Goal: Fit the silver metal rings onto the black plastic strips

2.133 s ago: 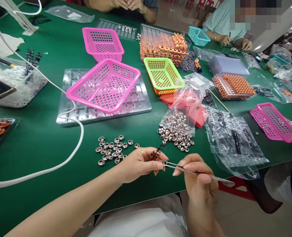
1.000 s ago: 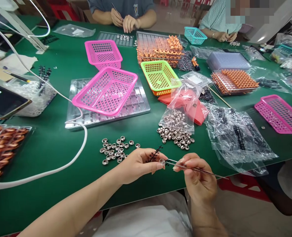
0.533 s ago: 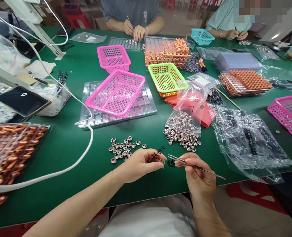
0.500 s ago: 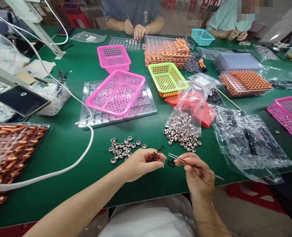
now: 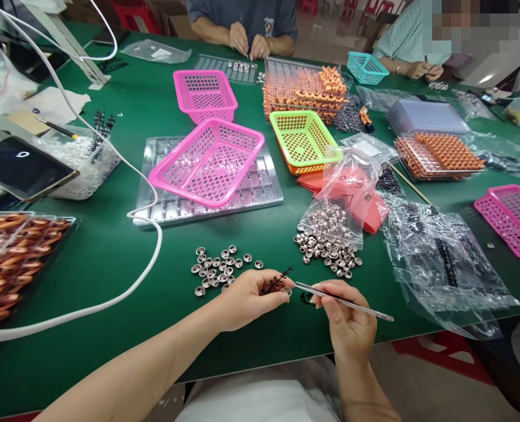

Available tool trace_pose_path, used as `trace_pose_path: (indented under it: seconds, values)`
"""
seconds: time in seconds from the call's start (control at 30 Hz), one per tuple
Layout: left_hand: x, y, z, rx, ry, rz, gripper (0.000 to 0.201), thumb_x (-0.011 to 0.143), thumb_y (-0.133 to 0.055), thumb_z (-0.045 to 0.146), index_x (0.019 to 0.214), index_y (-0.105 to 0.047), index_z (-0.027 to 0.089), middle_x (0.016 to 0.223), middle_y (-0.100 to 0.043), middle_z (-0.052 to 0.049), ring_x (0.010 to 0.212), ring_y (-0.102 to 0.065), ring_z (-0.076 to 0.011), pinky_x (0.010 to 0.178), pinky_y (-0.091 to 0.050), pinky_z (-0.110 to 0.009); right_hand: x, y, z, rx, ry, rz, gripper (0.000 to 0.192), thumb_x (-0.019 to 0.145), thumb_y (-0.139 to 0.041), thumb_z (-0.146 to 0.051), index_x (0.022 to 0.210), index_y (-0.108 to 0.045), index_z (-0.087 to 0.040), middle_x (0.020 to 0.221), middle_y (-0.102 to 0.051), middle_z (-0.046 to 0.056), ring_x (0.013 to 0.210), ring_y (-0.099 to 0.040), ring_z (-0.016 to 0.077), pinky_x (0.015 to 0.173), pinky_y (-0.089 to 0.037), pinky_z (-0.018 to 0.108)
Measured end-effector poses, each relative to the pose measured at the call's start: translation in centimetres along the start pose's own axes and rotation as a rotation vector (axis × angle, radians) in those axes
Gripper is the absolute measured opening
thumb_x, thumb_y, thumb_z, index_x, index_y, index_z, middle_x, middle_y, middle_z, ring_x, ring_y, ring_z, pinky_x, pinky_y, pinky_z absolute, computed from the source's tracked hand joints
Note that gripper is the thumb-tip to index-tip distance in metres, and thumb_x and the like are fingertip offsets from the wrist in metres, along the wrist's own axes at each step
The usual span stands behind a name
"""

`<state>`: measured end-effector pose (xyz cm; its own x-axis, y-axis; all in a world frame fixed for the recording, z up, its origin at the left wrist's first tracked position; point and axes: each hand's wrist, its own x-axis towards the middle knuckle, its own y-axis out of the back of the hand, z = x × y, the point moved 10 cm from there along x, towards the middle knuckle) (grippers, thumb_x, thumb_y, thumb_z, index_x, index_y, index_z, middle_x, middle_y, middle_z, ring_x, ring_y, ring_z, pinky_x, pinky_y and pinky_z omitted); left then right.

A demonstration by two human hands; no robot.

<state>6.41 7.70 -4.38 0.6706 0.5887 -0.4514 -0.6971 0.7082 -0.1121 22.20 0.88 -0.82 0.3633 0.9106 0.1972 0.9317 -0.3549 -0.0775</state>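
The left hand (image 5: 253, 297), at the near right of the scattered metal cups (image 5: 216, 269), pinched a black branched strip (image 5: 279, 281) and one small round piece (image 5: 287, 291), while the right hand (image 5: 349, 319), farther right of them, gripped tweezers (image 5: 352, 304) whose tips, slipping, could knock that piece loose.

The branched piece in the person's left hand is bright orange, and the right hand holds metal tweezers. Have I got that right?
Not quite: the branched piece in the person's left hand is black, not bright orange, as the head view shows. The right hand does hold metal tweezers.
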Motion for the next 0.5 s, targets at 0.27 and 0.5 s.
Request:
trace_pose_path:
  seconds: [0.27, 0.5]
  values:
    - [0.0, 0.1, -0.1, 0.08, -0.025, 0.025, 0.036, 0.081, -0.067, 0.041, 0.102, -0.072, 0.013, 0.086, -0.069, -0.006, 0.081, -0.059, -0.02, 0.072, -0.045, -0.028, -0.3, -1.2, 0.5, -0.242, 0.028, -0.113, 0.008, 0.092, -0.063, -0.018, 0.094, -0.069, -0.023, 0.088, -0.07, 0.004, 0.082, -0.069, 0.0164, 0.072, -0.057, 0.027]
    - [1.8, 1.0, -2.6, 0.048, -0.085, 0.046, 0.044, 0.076, -0.075, 0.052, 0.099, -0.077, 0.015, 0.093, -0.075, -0.009, 0.089, -0.066, -0.025, 0.081, -0.05, -0.031, -0.3, -1.0, 2.8, -0.319, -0.01, 0.055, 0.019, 0.088, -0.064, -0.034, 0.077, -0.068, -0.02, 0.073, -0.066, 0.002, 0.066, -0.062, 0.0133, 0.06, -0.048, 0.022]
